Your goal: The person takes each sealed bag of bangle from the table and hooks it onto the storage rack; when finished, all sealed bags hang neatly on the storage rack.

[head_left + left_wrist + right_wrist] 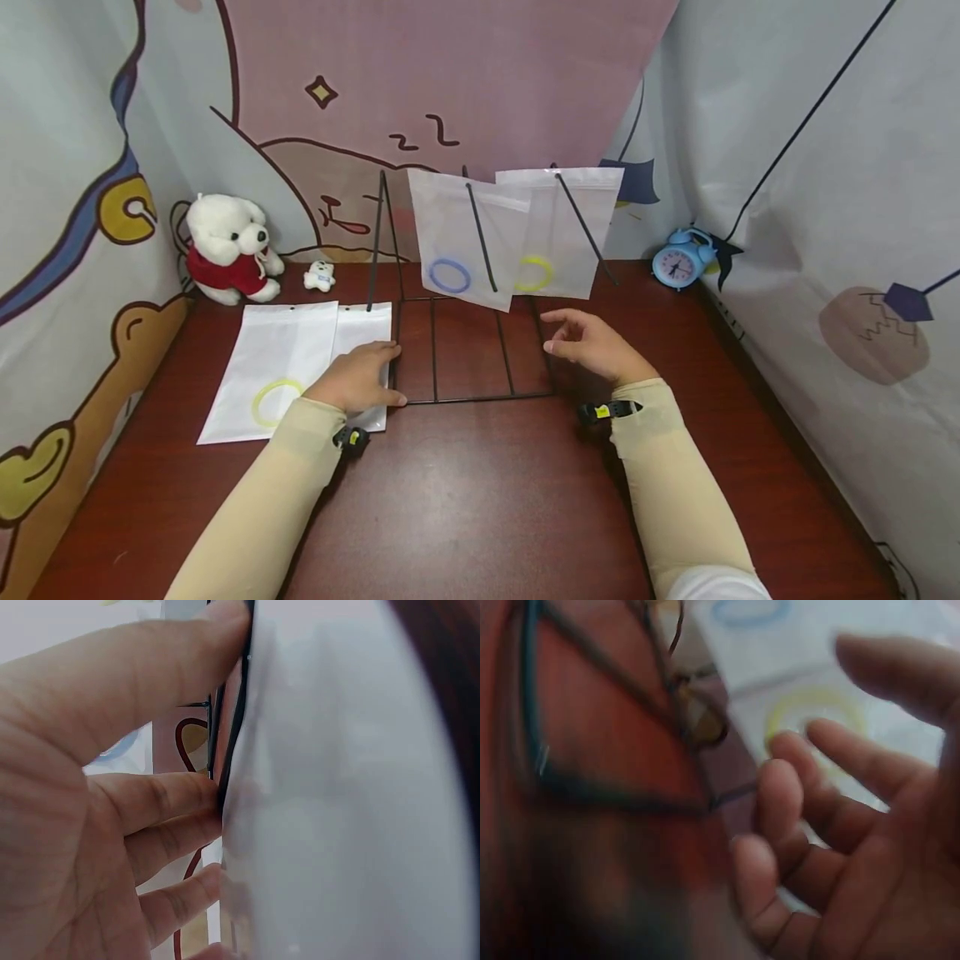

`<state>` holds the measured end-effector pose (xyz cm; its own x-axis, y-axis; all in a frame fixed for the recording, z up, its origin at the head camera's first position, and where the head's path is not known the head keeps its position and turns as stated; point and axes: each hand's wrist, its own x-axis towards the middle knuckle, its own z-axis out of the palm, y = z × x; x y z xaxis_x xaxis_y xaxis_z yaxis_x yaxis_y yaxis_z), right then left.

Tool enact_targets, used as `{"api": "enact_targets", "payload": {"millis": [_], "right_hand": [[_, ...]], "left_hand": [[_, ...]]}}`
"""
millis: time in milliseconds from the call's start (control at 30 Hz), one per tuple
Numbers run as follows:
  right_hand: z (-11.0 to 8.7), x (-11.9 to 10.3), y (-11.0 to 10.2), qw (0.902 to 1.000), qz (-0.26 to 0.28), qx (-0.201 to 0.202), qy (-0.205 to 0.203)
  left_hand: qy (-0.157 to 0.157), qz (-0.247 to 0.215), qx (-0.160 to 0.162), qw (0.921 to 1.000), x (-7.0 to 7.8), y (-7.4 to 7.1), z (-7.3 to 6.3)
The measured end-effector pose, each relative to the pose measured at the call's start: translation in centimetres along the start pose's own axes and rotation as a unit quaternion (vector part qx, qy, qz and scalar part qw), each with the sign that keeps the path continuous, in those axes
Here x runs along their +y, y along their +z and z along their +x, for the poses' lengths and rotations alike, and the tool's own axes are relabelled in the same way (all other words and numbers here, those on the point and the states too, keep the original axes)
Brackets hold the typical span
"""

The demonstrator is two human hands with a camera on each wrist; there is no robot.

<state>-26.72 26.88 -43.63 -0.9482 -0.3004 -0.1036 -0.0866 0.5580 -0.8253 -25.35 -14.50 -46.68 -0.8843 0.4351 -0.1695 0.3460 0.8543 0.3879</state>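
Note:
A black wire rack [472, 401] stands on the table with upright prongs. From its prongs hang a white bag with a blue ring [450, 225] and, to its right, a white bag with a yellow ring [577, 237]. My left hand [358, 379] touches the rack's left base bar, thumb at the front corner and fingers spread along the bar. Under and beside that hand lie a white bag [369, 325] and another white bag with a yellow ring [288, 350]. Near the rack's right side my right hand [596, 343] hovers, fingers loosely bent and holding nothing.
At the back left sits a white plush bear [228, 250] in red, next to a small white figurine [319, 276]. A blue alarm clock [681, 258] stands at the back right. Printed cloth walls [810, 208] border the brown table [480, 500].

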Motion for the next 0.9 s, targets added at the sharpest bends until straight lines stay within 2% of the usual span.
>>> {"api": "enact_targets", "payload": {"millis": [100, 200, 300, 567, 700, 900], "right_hand": [[0.2, 2.0, -0.5, 0.9975, -0.016, -0.057, 0.038], [0.3, 3.3, -1.1, 0.9933, -0.006, -0.106, 0.047], [0.1, 3.8, -1.6, 0.9904, 0.004, -0.132, 0.040], [0.3, 4.2, -1.3, 0.9895, -0.036, -0.138, 0.025], [0.3, 3.6, -0.7, 0.9889, -0.052, -0.135, 0.034], [0.4, 3.1, -0.4, 0.9876, -0.078, -0.131, 0.039]], "left_hand": [[0.002, 0.001, 0.001, 1.0000, -0.1, 0.0, 0.1], [0.004, -0.001, 0.001, 1.0000, -0.1, 0.1, 0.1], [0.004, -0.004, 0.001, 1.0000, -0.1, 0.1, 0.1], [0.002, -0.002, 0.002, 1.0000, -0.2, 0.1, 0.0], [0.005, -0.005, 0.002, 1.0000, -0.1, 0.0, -0.1], [0.016, -0.035, 0.014, 0.9992, -0.3, -0.6, -0.3]]}}
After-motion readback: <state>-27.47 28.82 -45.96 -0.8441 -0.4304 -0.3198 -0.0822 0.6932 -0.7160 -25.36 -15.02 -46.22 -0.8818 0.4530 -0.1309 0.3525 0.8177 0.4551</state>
